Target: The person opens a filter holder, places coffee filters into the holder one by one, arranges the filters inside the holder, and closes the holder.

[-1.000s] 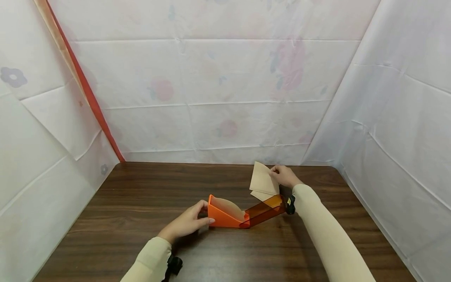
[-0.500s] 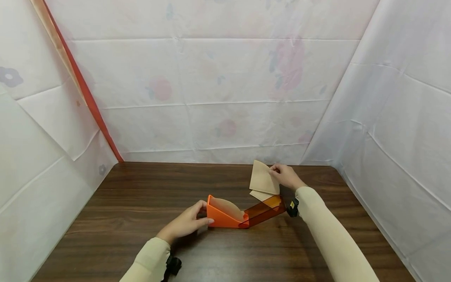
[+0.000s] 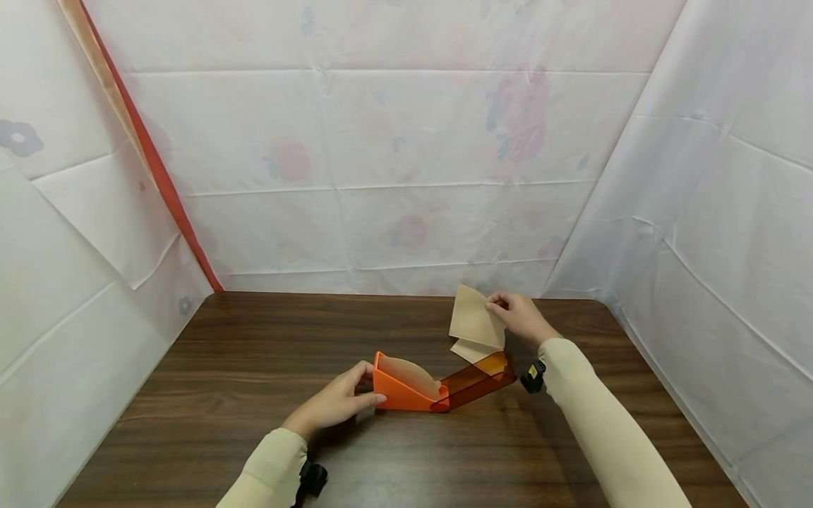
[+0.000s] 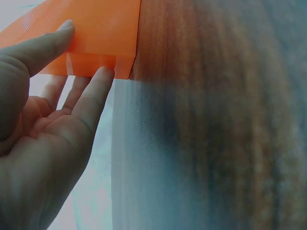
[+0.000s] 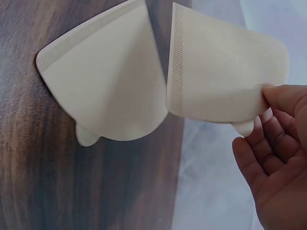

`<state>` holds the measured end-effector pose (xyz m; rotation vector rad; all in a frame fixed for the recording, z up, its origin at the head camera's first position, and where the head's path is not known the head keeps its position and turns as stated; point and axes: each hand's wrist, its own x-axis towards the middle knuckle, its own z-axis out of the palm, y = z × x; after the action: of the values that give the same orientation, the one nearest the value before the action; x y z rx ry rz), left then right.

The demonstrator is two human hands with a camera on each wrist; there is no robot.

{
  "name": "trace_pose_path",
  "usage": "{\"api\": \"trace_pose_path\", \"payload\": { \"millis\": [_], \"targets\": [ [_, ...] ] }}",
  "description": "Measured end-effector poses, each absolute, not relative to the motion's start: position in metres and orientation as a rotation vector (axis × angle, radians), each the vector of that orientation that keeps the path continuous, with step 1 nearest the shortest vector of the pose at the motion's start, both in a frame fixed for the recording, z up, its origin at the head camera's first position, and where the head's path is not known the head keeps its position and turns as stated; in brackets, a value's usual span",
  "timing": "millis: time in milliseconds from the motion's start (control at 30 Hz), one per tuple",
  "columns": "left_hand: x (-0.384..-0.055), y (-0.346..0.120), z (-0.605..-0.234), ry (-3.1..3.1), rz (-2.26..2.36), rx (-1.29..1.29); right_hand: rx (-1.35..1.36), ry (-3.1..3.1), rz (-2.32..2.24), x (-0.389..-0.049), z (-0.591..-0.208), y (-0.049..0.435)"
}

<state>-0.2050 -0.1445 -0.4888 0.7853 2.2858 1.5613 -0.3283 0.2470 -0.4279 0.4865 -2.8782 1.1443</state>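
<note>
An orange coffee filter holder stands on the table, its see-through amber lid swung out to the right. Pale brown filter paper shows inside it. My left hand grips the holder's left end; in the left wrist view the thumb lies on one orange face and fingers touch the underside edge. Between thumb and fingers, my right hand pinches a coffee filter near its rounded end, raised off the tabletop. Another coffee filter lies on the wood, partly behind the lid in the head view.
The dark wooden table ends at a white floral sheet at the back, with more sheeting on both sides. A red strip runs down the left corner. Each wrist wears a small black camera.
My right hand has shifted slightly right, and the pinched coffee filter has risen a little, showing more of the one beneath. The left hand and holder stay nearly still.
</note>
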Motion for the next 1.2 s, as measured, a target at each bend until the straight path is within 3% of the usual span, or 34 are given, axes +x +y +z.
{"api": "trace_pose_path", "payload": {
  "millis": [1200],
  "targets": [
    [-0.204, -0.143, -0.488, 2.289, 1.559, 0.77, 0.783, -2.705, 1.035, -0.29, -0.366, 0.235]
  ]
}}
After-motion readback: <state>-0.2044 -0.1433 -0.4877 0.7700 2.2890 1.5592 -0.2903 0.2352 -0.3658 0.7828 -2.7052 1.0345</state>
